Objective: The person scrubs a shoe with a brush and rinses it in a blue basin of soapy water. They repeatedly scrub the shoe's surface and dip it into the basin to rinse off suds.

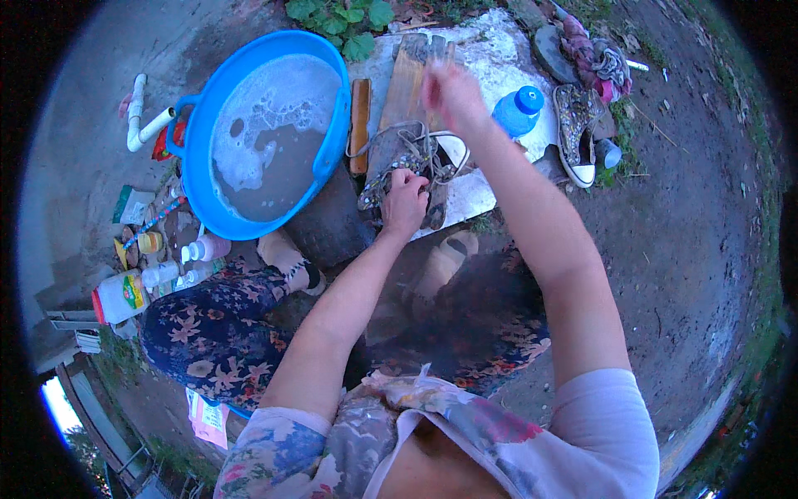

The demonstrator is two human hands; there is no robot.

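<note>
A wet patterned canvas sneaker (404, 163) lies on the lower part of a wooden board (405, 79). My left hand (405, 202) is closed on it, fingers bent over the fabric. A grey shoelace (352, 151) loops out loosely over the shoe and the board. Above the board, my right hand (453, 93) is raised and smeared by motion; whether it holds anything cannot be made out. The matching sneaker (573, 125) rests to the right, its white toe toward me.
At left stands a large blue basin (193, 166) of cloudy, foamy water. A blue bottle (517, 112) is right of the board, near bundled cloth (594, 58). A wooden bar (360, 125) lies between basin and board. Several bottles and a clear jug (120, 297) sit lower left.
</note>
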